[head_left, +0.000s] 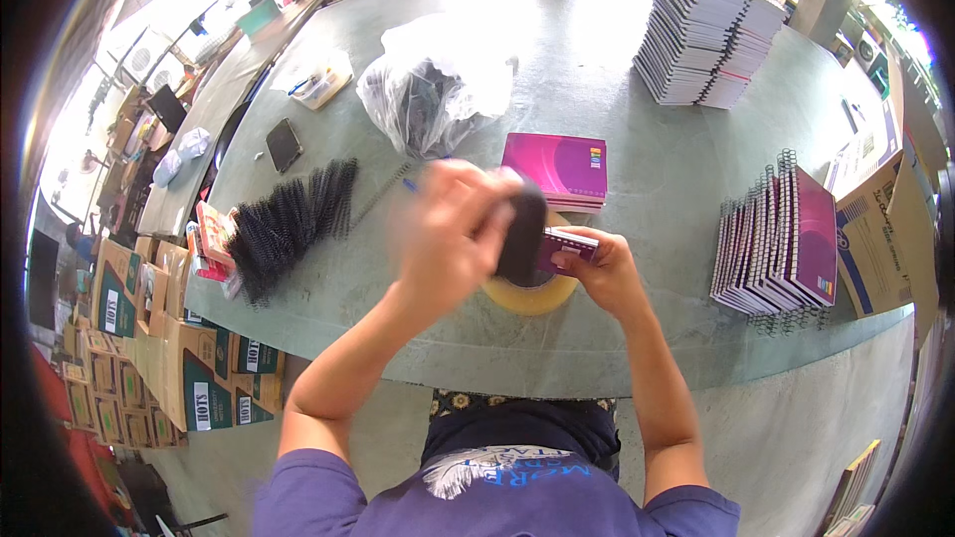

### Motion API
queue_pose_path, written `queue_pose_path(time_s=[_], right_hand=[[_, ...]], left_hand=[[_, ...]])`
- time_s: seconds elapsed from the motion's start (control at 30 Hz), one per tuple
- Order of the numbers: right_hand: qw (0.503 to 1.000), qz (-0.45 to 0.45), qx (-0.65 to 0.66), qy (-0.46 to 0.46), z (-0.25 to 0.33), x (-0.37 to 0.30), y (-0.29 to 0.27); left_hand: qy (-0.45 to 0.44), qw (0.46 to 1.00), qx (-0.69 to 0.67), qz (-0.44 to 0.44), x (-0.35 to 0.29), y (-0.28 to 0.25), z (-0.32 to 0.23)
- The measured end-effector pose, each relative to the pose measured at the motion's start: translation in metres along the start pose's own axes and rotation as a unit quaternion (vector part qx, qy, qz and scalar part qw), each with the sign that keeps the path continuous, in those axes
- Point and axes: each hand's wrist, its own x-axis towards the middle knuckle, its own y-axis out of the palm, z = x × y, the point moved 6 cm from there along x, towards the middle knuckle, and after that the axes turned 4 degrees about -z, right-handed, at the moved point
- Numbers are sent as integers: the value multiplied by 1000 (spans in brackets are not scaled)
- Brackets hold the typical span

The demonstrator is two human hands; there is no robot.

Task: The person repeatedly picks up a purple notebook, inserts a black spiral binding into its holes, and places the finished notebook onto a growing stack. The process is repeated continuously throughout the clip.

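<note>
My right hand grips a small purple notebook, its thumb on the cover and its white-dotted edge facing up. Blurred by motion, my left hand is raised with its fingers closed; what they hold is hidden. Right beside those fingers is a dark, flat rounded piece, overlapping the notebook's left end. Beneath both sits a round yellowish roll on the table. A short stack of purple notebooks lies just beyond my hands. A thin dark coil extends left of my left hand.
A heap of black spiral coils lies left on the green table, near a phone. A clear plastic bag stands behind. Spiral-bound notebooks and an open carton are right; a tall notebook stack stands far right.
</note>
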Motion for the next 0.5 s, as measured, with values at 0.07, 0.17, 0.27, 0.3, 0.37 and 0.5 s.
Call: queue_pose_path(time_s=[0.07, 0.17, 0.27, 0.3, 0.37, 0.5], right_hand=[[1000, -18, 14, 4, 1, 5, 3], [998, -4, -58, 10, 4, -7, -14], [1000, -4, -8, -11, 3, 0, -2], [1000, -7, 6, -12, 3, 1, -3], [999, 22, -36, -18, 2, 2, -3], [991, 97, -87, 14, -11, -7, 9]], left_hand=[[41, 992, -16, 120, -13, 21, -2], [61, 996, -47, -51, 4, 12, -14], [69, 995, -6, 68, -3, 22, -11], [73, 980, -24, 185, -15, 40, -18], [48, 994, -59, 81, -9, 32, -16], [-1, 995, -78, 59, -14, 18, -4]])
